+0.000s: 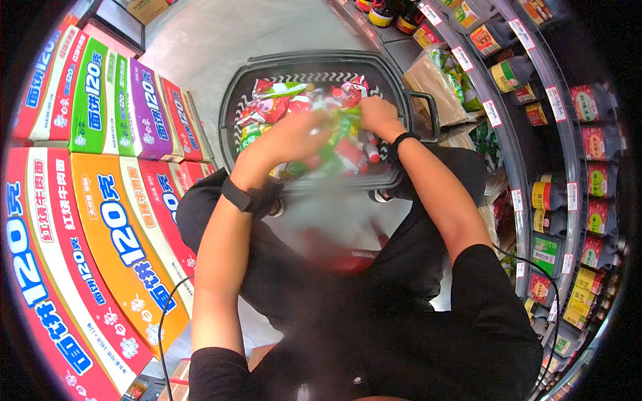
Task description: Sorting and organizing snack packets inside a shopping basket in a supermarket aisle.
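Before me on the floor stands a black plastic shopping basket (396,75), holding many red, green and yellow packets (271,108). Over the left part of its contents is my left hand (301,135), fingers pointing right; a blurred patch hides its fingertips and whatever they touch. At the basket's right side my right hand (379,116) has curled fingers against a yellow-green packet (351,113), apparently gripping its edge. Red-capped small items (372,150) lie below that hand among the packets.
Stacked noodle cartons (125,210) line the left side. Curving along the right are store shelves (526,90) with bottles and jars. An open cardboard box (436,85) of green packets sits by the basket's right handle (434,115). My knees flank the basket's near side.
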`<state>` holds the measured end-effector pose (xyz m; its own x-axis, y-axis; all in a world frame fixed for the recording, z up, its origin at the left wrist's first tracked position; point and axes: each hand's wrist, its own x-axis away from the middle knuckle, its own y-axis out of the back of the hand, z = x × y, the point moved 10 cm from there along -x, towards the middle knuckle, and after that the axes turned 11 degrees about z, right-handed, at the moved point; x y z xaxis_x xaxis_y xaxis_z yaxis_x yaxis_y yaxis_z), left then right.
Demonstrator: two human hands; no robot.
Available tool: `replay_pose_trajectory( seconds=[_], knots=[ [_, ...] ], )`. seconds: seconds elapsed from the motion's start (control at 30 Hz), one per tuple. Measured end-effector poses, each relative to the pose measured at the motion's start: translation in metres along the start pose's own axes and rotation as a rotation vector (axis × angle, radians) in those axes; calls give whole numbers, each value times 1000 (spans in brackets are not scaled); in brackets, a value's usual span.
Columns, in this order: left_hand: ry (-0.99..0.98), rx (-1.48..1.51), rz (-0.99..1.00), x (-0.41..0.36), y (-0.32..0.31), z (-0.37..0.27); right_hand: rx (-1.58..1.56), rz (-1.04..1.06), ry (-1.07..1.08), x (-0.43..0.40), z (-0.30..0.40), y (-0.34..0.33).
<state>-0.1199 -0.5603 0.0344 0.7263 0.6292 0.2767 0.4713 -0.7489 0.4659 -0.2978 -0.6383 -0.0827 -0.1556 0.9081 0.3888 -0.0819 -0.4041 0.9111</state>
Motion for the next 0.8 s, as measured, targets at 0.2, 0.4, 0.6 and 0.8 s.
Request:
replay_pose_trajectory(
  seconds=[0.2,0.4,0.6,0.8],
  knots=[
    [52,-189,-161,8,25,-1,-240,18,224,25,20,58],
    [-115,-211,-305,16,46,-9,-1156,444,656,84,70,112],
    [-86,409,-67,6,30,-34,-1509,388,638,88,59,135],
    [-9,512,-262,2,33,-20,-1662,292,606,95,66,143]
  ],
)
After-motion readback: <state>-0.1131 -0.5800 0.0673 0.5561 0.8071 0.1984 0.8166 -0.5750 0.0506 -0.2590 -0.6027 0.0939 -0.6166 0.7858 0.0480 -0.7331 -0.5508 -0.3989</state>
